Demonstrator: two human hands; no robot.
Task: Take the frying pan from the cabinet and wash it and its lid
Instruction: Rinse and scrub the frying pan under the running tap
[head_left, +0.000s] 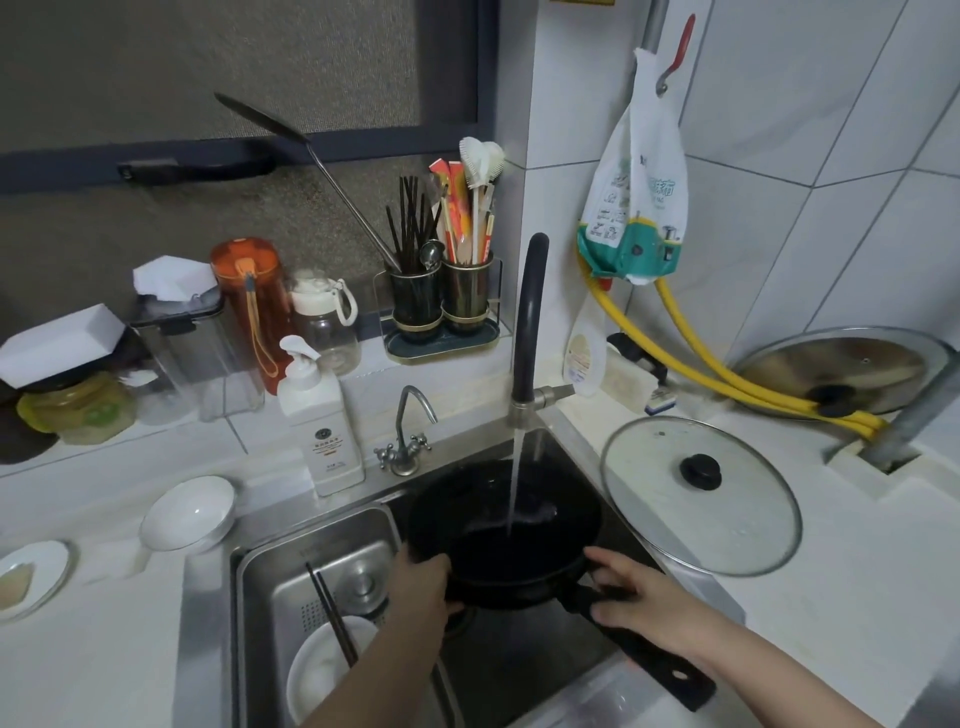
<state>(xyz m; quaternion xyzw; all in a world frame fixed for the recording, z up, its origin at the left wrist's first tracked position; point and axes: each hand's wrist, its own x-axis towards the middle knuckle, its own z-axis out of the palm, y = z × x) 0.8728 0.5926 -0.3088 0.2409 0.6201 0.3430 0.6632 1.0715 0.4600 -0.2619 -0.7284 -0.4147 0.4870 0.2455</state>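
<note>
From the head camera, the washing step is in hand: the frying pan (504, 535) sits in the right basin of the sink (291, 545), under the running stream from the black faucet (530, 312), with water pooling in it. The left hand (421, 582) grips the pan's near-left rim, fingers curled over the edge. The right hand (644, 597) lies on the handle where it meets the pan, fingers curled round it, though how tightly I cannot tell. The glass lid (701, 493) rests flat at the tabletop's edge just right of the sink, not yet under water. The next move probably calls for soap from the pump bottle (322, 421) behind the sink, then scrubbing the pan while one hand steadies it.
</note>
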